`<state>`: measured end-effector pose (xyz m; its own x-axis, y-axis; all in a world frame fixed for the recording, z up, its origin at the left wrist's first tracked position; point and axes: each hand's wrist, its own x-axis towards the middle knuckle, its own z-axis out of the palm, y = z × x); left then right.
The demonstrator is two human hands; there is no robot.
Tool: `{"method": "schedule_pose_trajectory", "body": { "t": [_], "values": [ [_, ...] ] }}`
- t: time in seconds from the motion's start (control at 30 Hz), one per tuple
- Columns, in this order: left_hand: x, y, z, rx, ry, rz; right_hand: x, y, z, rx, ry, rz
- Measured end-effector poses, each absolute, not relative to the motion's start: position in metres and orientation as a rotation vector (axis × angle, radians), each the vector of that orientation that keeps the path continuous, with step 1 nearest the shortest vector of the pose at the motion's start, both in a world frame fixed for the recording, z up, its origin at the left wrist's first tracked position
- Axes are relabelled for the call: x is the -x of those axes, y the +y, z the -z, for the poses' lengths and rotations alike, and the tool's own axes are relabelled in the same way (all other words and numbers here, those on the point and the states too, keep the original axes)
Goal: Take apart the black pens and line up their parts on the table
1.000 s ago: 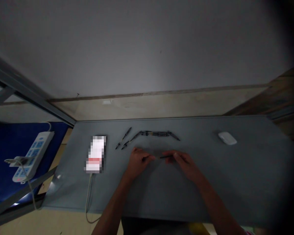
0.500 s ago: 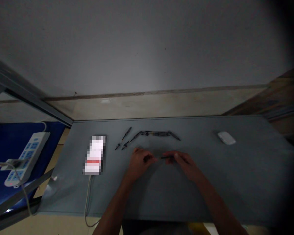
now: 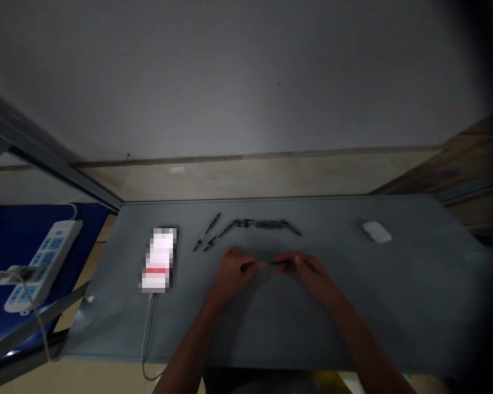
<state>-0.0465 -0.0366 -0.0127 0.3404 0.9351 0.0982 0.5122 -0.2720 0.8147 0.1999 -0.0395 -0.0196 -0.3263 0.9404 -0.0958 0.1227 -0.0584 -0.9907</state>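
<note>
Over the middle of the grey table (image 3: 271, 328), my left hand (image 3: 237, 269) is closed in a pinch, and whatever lies between its fingertips is too small to make out. My right hand (image 3: 306, 269) grips a thin dark pen part (image 3: 280, 262) whose tip points left toward the left fingertips, with a small gap between. Beyond the hands lie several dark pens in a row (image 3: 261, 224), end pieces slanting down at both sides. One separate pen (image 3: 212, 223) lies slanted to the left, with a small dark piece (image 3: 198, 244) near its lower end.
A phone (image 3: 160, 260) with a blurred screen and a white cable (image 3: 147, 328) lies at the left. A white rounded case (image 3: 377, 231) sits at the right. Beyond the table's left edge is a power strip (image 3: 45, 265) on a blue surface. A wall rises behind the table.
The view has shifted very slightly. Both hands keep nearly the same place and pose, and the pens on the table have not moved.
</note>
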Motion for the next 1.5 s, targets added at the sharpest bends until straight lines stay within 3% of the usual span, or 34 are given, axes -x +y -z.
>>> {"method": "schedule_pose_trajectory", "body": {
  "t": [1.5],
  "values": [
    [0.0474,-0.0350,0.0068,-1.851,1.297,-0.727,-0.2069,-0.0410,0.0230,0.987,-1.483,-1.527]
  ]
}}
